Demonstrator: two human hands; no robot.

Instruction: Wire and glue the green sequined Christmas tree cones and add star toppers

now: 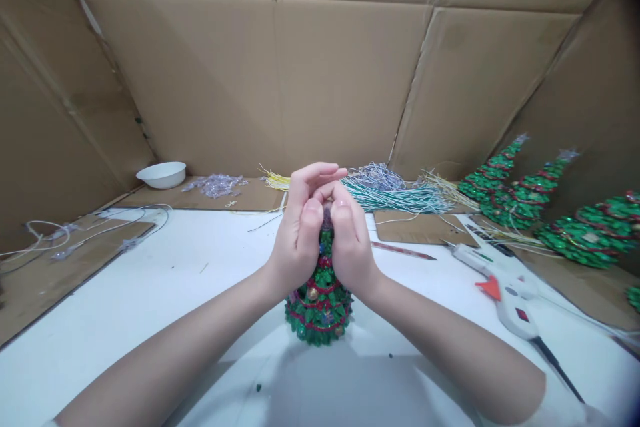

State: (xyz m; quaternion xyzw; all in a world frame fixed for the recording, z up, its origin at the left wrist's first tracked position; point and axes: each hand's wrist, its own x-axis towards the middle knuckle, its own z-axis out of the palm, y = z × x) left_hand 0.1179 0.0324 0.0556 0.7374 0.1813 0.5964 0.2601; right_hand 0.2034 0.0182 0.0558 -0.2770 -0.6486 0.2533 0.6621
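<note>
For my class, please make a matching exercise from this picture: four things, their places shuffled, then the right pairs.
Things
1. shallow white bowl
2. white glue gun with an orange trigger
3. nearest green tree with red garlands
4. bundle of thin teal-and-white strands

Places
A. between the left hand and right hand
B. at the back, right of centre
C. back left
D. right side of the white tabletop

Pairs: 1-C, 2-D, 3-A, 4-B
</note>
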